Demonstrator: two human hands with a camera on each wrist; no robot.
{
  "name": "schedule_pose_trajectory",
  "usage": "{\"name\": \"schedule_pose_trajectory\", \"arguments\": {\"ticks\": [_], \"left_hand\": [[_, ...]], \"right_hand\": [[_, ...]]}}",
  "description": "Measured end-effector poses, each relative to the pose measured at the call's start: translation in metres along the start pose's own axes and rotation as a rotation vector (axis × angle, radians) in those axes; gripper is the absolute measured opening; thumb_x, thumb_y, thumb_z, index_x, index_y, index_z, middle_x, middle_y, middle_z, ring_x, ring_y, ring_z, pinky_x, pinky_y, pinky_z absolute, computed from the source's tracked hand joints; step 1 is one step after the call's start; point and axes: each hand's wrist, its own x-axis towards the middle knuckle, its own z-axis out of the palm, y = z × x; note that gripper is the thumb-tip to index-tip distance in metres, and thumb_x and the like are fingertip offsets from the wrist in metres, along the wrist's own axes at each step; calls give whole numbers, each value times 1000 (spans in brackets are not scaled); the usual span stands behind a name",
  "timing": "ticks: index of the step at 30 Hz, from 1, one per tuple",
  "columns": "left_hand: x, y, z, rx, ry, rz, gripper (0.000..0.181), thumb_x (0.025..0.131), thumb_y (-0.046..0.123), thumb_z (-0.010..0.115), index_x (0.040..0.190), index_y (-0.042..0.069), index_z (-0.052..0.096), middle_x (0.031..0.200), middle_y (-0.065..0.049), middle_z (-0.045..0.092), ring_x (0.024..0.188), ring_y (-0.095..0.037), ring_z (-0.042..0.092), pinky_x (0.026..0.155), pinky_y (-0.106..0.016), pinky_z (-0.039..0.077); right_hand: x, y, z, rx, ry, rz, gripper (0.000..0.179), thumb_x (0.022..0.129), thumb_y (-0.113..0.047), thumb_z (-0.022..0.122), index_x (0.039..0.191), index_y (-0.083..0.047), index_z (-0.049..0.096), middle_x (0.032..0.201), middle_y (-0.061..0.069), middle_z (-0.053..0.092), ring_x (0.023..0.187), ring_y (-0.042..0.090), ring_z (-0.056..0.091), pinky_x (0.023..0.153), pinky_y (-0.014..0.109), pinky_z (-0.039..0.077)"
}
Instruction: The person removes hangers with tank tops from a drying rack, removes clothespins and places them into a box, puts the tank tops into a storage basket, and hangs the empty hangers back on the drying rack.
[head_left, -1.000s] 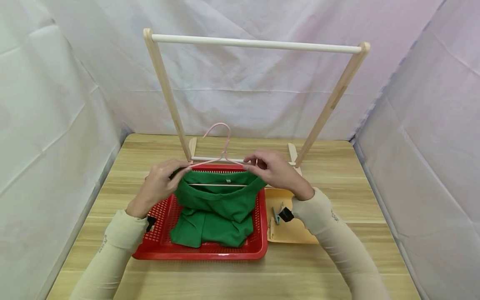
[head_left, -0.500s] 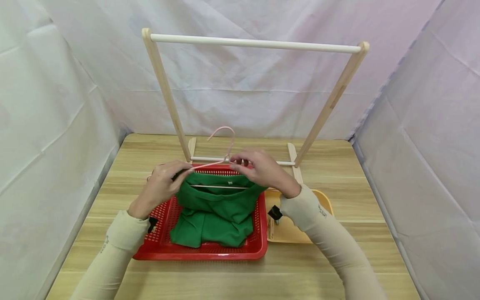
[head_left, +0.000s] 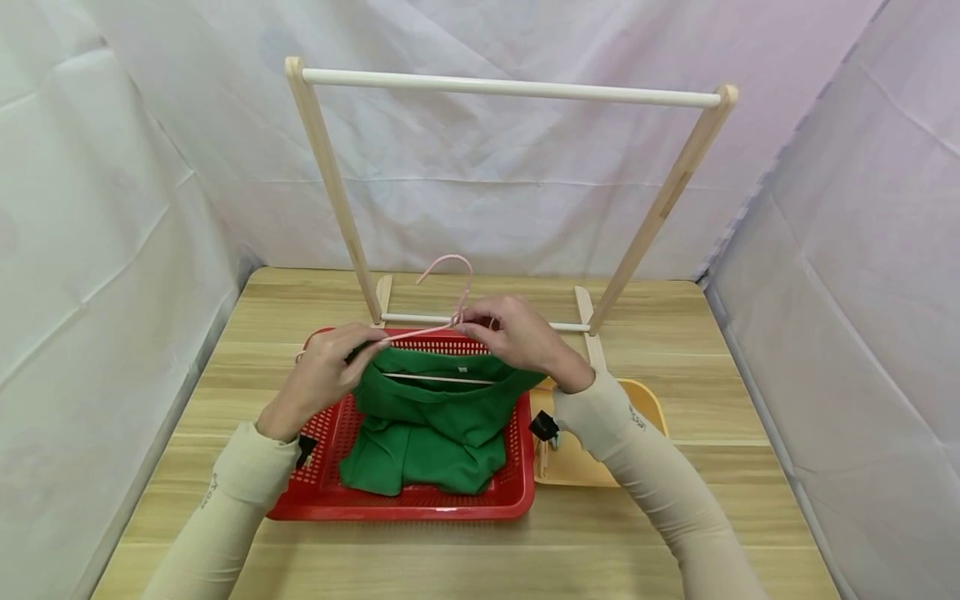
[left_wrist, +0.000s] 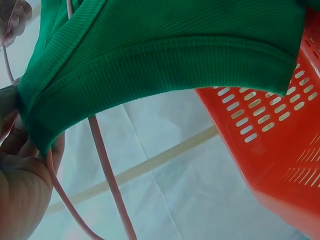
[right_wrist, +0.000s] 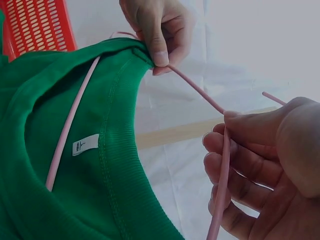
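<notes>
A green tank top (head_left: 442,417) with ribbed edges lies partly in the red basket, its neckline raised toward both hands. A pink clothes hanger (head_left: 417,332) runs through it; the lower bar shows inside the neck opening beside a white label (right_wrist: 86,144). My left hand (head_left: 324,367) pinches the top's left shoulder together with the hanger's arm, whose end pokes out past the armhole in the left wrist view. Thumb and fingers of my right hand (head_left: 516,336) pinch the hanger just beside its hook (head_left: 453,258). The top's right shoulder is partly hidden below that hand.
Under the garment is the red basket (head_left: 405,507). To its right a yellow tray (head_left: 588,468) holds clothespins (head_left: 543,458), partly covered by the right sleeve. Behind stands a wooden rack with a white top bar (head_left: 510,87). White cloth walls surround the table (head_left: 360,562).
My right hand has slid left along the hanger's arm to the base of the hook. The hook has shifted slightly right and down. My left hand has stayed nearly in place.
</notes>
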Motion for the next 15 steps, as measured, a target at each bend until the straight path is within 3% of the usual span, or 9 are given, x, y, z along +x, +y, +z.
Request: {"name": "schedule_pose_trajectory", "arguments": {"ticks": [9,15], "left_hand": [[-3,-2,-3,-15,-2,-9,20,79,-5,77,96,6,76,92,-5,75,83,-19,72,74,-32,56],[-3,-1,-7,1,0,-10,23,75,-6,80,95,5,77,90,-5,76,76,-16,71,67,-31,57]], "right_hand": [[-1,-1,3,-8,-6,-52,10,97,-8,62,96,-5,72,81,0,68,66,8,53,61,23,45],[-3,-1,2,31,-6,-43,9,97,-6,61,97,-5,70,82,4,68,67,10,53,62,24,45]]}}
